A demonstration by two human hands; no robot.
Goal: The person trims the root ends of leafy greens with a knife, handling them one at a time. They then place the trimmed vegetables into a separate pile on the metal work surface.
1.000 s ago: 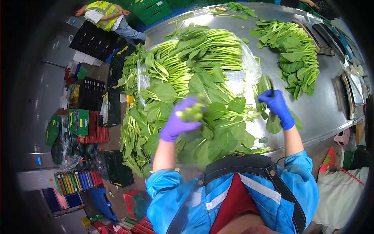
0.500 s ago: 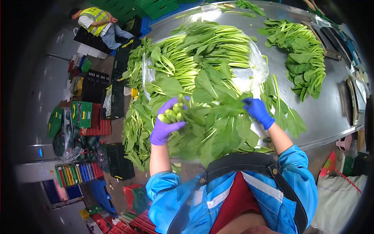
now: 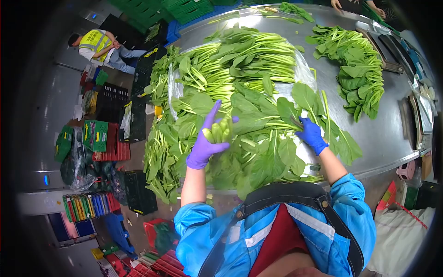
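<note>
My left hand, in a purple glove, is closed around a bunch of leafy greens. The pale cut stem ends face me, and the index finger sticks up. In a blue glove, my right hand has its fingers curled together at the leaves right of the bunch. A dark narrow edge shows at its fingertips, too small to name. Under and between the hands lie loose leaves. Beyond them a big pile of leafy greens rests on clear plastic wrap.
Another row of greens lies on the metal table at the right. Dark crates stand along the left side, and a person in a yellow vest sits beyond. Another person's hands show at the top right.
My left hand has moved slightly right with the bunch, and its index finger has lifted. My right hand has shifted slightly right and down. The person in the vest appears farther left.
</note>
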